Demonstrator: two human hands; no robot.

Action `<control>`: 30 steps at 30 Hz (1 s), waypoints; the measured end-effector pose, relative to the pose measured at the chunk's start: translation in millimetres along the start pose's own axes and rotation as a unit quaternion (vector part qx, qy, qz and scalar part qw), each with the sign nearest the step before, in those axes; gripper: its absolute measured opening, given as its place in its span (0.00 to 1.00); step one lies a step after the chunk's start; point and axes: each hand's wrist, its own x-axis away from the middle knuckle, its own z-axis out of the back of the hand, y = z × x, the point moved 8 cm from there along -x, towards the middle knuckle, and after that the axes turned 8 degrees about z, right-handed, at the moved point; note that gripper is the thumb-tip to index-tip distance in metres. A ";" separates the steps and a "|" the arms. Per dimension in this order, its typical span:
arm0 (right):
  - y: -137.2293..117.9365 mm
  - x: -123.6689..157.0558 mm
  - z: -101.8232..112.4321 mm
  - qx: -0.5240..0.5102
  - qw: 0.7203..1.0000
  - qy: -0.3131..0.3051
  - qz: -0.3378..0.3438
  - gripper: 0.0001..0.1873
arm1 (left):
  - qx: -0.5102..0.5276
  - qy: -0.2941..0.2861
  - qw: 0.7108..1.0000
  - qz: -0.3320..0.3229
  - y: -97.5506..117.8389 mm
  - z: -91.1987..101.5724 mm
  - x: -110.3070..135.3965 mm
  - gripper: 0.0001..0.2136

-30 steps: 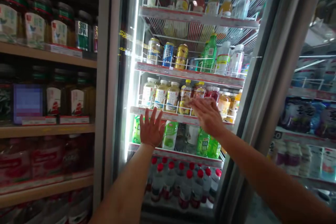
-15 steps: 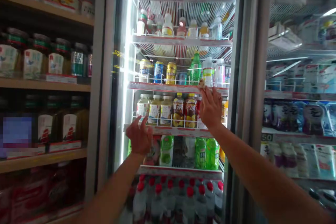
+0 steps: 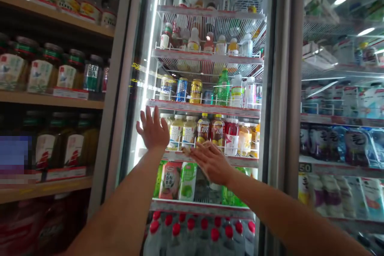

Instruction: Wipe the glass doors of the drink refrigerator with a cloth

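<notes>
The left hand (image 3: 153,129) is held up flat, five fingers spread wide and empty, at the left end of the lit bottle shelf (image 3: 243,161). The right hand (image 3: 210,163) is open and empty, fingers stretched leftward across the front of that shelf, just below two yellow-capped bottles (image 3: 203,130); contact with the shelf cannot be confirmed. Seven bottles (image 3: 231,138) show unobstructed on the shelf, and three cans (image 3: 181,89) stand on the level directly above it

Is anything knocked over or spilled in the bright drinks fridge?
Nothing stands out. The plastic bottles and metal cans stand upright in rows on the white wire shelves. The left hand and right hand are open, holding nothing.
</notes>
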 end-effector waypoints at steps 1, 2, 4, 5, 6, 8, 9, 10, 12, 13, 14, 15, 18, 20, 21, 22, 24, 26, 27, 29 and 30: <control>10.4 -5.5 4.8 -0.003 1.000 -0.001 -0.006 0.34 | 0.002 -0.002 1.000 0.003 0.1 0.1 -0.6 0.27; 32.3 -11.0 14.7 0.001 0.999 0.012 -0.046 0.33 | 0.004 -0.004 1.000 0.006 -0.1 0.1 -1.4 0.27; 96.3 -15.0 48.2 0.036 0.975 0.091 -0.198 0.34 | 0.005 -0.007 1.000 0.008 -0.4 -0.7 -2.6 0.27; 127.4 -12.4 66.2 0.054 0.949 0.141 -0.278 0.34 | 0.004 -0.008 1.000 0.007 -0.6 -1.2 -2.7 0.27; 150.7 -10.6 80.2 0.064 0.924 0.183 -0.330 0.33 | 0.003 -0.008 1.000 0.005 -0.9 -1.6 -2.7 0.27; 172.1 -13.9 90.2 0.074 0.901 0.213 -0.371 0.34 | -0.003 -0.006 1.000 0.001 -1.4 -2.0 -2.1 0.27; 169.3 -19.8 86.2 0.073 0.907 0.202 -0.362 0.35 | -0.004 -0.005 1.000 0.000 -1.6 -1.8 -1.8 0.27; 157.7 -28.2 76.8 0.069 0.923 0.177 -0.335 0.35 | -0.004 -0.004 1.000 0.001 -1.7 -1.5 -1.6 0.27; 113.7 -46.9 48.1 0.052 0.964 0.103 -0.239 0.35 | -0.001 -0.003 1.000 0.004 -1.4 -0.8 -1.5 0.27; 85.8 -55.4 32.2 0.040 0.982 0.063 -0.174 0.34 | 0.002 -0.005 1.000 0.005 -1.0 -0.5 -1.6 0.27; 59.6 -61.7 19.0 0.027 0.993 0.031 -0.112 0.32 | 0.004 -0.006 1.000 0.005 -0.5 -0.3 -1.7 0.27; 39.1 -65.8 9.0 0.016 0.998 0.004 -0.062 0.29 | 0.005 -0.007 1.000 0.006 -0.1 -0.1 -1.8 0.27; 35.0 -70.0 7.9 0.005 1.000 -0.022 -0.014 0.27 | 0.000 -0.008 1.000 0.008 0.0 0.0 -1.9 0.27; 79.6 -66.5 29.4 0.020 0.997 0.016 -0.078 0.30 | -0.005 -0.006 1.000 0.010 -0.7 0.0 -1.8 0.27; 109.7 -61.7 43.8 0.031 0.989 0.050 -0.134 0.31 | -0.007 -0.007 1.000 0.009 -0.9 -0.1 -1.7 0.26; 140.9 -54.0 59.5 0.046 0.973 0.096 -0.206 0.31 | -0.008 -0.007 1.000 0.008 -0.8 0.0 -1.5 0.26; 182.2 -39.3 82.7 0.063 0.934 0.180 -0.302 0.31 | -0.008 -0.012 1.000 0.002 0.6 -0.4 -1.0 0.26; 188.7 -31.9 86.9 0.064 0.910 0.218 -0.346 0.32 | -0.008 -0.016 1.000 0.002 1.7 -0.4 -0.8 0.26; 177.9 -32.6 80.9 0.058 0.914 0.210 -0.343 0.32 | -0.008 -0.017 1.000 0.006 1.8 -0.2 -0.9 0.26; 132.0 -38.6 55.4 0.035 0.944 0.147 -0.292 0.33 | -0.005 -0.016 1.000 0.017 1.6 0.2 -1.2 0.26; 99.0 -42.5 37.3 0.016 0.967 0.096 -0.234 0.33 | -0.003 -0.016 1.000 0.022 1.4 0.3 -1.4 0.27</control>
